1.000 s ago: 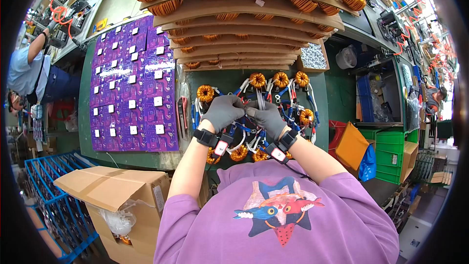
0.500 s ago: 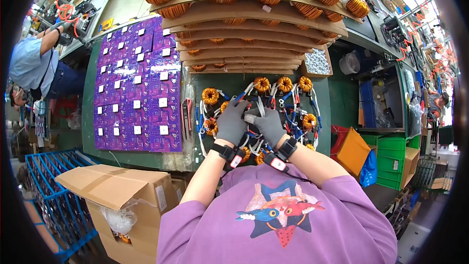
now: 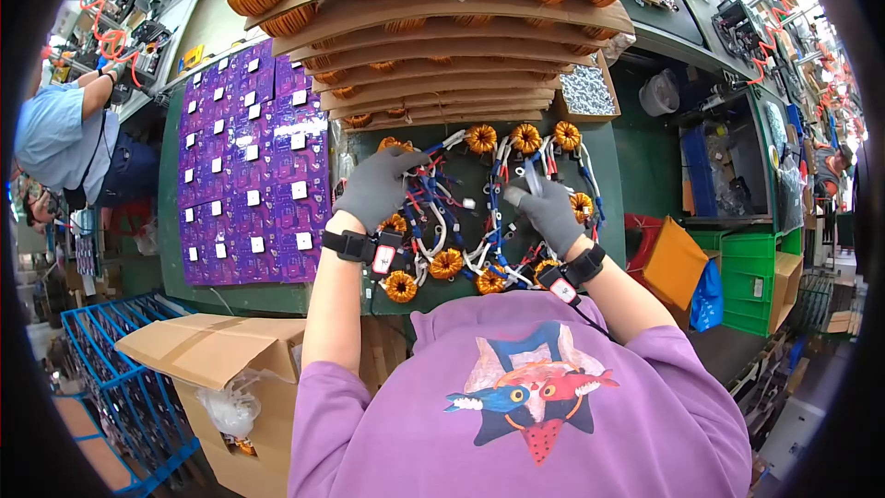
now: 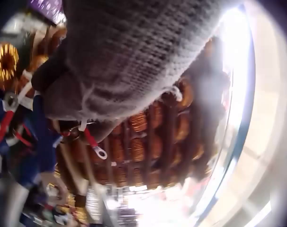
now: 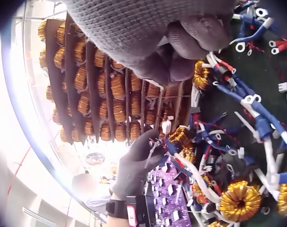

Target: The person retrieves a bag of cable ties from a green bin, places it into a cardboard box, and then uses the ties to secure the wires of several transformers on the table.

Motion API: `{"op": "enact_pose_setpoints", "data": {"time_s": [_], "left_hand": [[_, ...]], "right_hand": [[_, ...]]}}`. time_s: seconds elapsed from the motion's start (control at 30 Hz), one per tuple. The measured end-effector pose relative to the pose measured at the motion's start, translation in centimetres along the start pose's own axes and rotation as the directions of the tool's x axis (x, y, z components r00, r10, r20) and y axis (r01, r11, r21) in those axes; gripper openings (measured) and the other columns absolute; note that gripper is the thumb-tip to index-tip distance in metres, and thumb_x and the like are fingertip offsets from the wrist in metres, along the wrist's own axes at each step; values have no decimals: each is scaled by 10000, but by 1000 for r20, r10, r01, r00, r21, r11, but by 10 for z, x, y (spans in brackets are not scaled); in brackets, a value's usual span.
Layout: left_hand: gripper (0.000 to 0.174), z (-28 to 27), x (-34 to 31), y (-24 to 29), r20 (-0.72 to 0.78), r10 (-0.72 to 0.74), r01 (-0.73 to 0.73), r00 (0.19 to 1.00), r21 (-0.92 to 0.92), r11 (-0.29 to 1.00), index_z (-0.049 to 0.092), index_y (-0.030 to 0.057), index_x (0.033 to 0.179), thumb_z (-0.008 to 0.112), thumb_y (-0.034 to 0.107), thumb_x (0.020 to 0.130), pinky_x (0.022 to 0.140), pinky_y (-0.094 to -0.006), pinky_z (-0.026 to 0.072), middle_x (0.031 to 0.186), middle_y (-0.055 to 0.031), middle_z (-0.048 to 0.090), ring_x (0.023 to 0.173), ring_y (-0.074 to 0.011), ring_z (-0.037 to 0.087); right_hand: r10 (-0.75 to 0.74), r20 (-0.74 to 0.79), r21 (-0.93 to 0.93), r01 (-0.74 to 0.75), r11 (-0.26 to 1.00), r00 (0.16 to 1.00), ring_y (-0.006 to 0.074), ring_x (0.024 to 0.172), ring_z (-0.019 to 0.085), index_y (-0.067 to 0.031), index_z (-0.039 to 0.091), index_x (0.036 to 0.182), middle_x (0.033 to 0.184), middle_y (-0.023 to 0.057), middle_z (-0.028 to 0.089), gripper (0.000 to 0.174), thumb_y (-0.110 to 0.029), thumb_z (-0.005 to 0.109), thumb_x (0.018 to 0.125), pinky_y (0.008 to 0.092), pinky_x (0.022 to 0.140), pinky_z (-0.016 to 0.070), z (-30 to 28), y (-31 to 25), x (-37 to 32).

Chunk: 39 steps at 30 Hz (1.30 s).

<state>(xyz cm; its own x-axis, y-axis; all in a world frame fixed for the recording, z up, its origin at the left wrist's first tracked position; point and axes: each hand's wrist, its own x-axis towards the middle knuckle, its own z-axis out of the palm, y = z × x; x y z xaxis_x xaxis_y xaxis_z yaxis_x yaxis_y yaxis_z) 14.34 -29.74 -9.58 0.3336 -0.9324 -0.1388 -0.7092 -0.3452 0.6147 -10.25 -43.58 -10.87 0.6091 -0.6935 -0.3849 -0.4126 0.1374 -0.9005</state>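
Observation:
In the head view my left hand [image 3: 373, 189] is over the left end of the wired coils, close to a copper-wound toroid coil [image 3: 395, 143]. Its gloved fingers curl round wire leads in the left wrist view; a red-sleeved ring terminal [image 4: 100, 152] pokes out below them. My right hand [image 3: 550, 214] is apart from it, over the right part of the coils. Pale thin strips [image 3: 532, 175] stick up from its curled fingers, blurred. Between the hands lie blue and white leads [image 3: 495, 212] with ring terminals. Another toroid coil [image 3: 446, 263] lies nearer the body.
Cardboard layers [image 3: 442, 65] loaded with coils are stacked behind the work. Purple circuit boards [image 3: 249, 221] cover the table's left side. A box of small metal parts [image 3: 587, 92] stands at back right. An open carton [image 3: 207, 350] and green crates [image 3: 747, 290] flank the body.
The hands were together over the middle wires and have parted. My left hand moved left and away from the body to the far-left coil; my right hand moved right with the pale strips.

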Motion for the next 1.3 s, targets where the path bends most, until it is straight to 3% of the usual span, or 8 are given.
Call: {"op": "enact_pose_setpoints", "data": {"time_s": [0.17,0.23,0.33,0.67,0.9,1.03,1.23,1.3], "left_hand": [[389,6,-39,-7,-546,-138,174,826,15,985,572,72,1220,564,72,832,902,-407,469,1137,-171,613,1062,-336,582],[266,8,-64,7,-408,-457,414,791,-192,890,647,78,1100,548,158,866,863,-404,483,1003,-184,651,986,-337,616],[252,46,-81,14,-114,-436,420,893,-143,896,671,114,1044,522,230,877,832,-412,488,996,-181,652,957,-339,622],[234,98,-17,-6,8,-372,346,928,348,871,605,93,1044,464,90,857,784,-435,511,1075,-125,635,1007,-293,622],[266,62,-76,-17,-227,-364,293,903,-293,910,609,36,1079,609,96,820,803,-357,493,998,-143,658,934,-263,643],[194,21,-106,28,-259,-525,89,811,-832,547,606,23,1033,579,30,840,588,-234,470,909,-38,627,673,-91,554],[272,-5,-130,79,-411,-493,-355,766,-911,208,550,12,1093,604,61,831,450,-189,387,858,-46,573,529,-73,461],[373,-18,-142,67,-442,-204,-484,874,-831,-275,488,26,1186,611,109,843,498,-218,420,768,9,474,525,-93,444]], "right_hand": [[117,-47,-189,-124,974,992,225,827,626,15,559,1130,883,163,658,414,-322,553,890,324,736,468,-3,41,0],[156,-52,-217,-164,962,986,255,862,644,11,536,1152,903,187,661,403,-310,540,908,337,765,475,-5,49,0],[85,57,-165,-75,984,995,231,770,623,6,540,1130,837,157,646,360,-294,519,932,335,723,474,-7,43,-4],[-113,238,-185,160,970,965,181,605,532,-18,520,987,662,82,551,238,-252,494,955,338,579,425,12,34,-20],[-98,5,205,95,974,995,66,596,504,-6,603,1017,691,-3,561,209,-185,556,920,215,546,398,-21,45,-21],[-69,-51,237,79,968,996,56,572,487,-14,606,986,639,-7,544,194,-188,550,920,210,519,374,-30,28,-32],[-62,144,270,21,962,988,56,559,480,-14,605,980,705,1,578,185,-178,603,894,208,500,375,-29,24,-36],[-34,118,273,1,962,992,48,586,482,-11,616,981,733,-7,585,204,-183,638,874,206,518,379,-29,24,-37]]}}
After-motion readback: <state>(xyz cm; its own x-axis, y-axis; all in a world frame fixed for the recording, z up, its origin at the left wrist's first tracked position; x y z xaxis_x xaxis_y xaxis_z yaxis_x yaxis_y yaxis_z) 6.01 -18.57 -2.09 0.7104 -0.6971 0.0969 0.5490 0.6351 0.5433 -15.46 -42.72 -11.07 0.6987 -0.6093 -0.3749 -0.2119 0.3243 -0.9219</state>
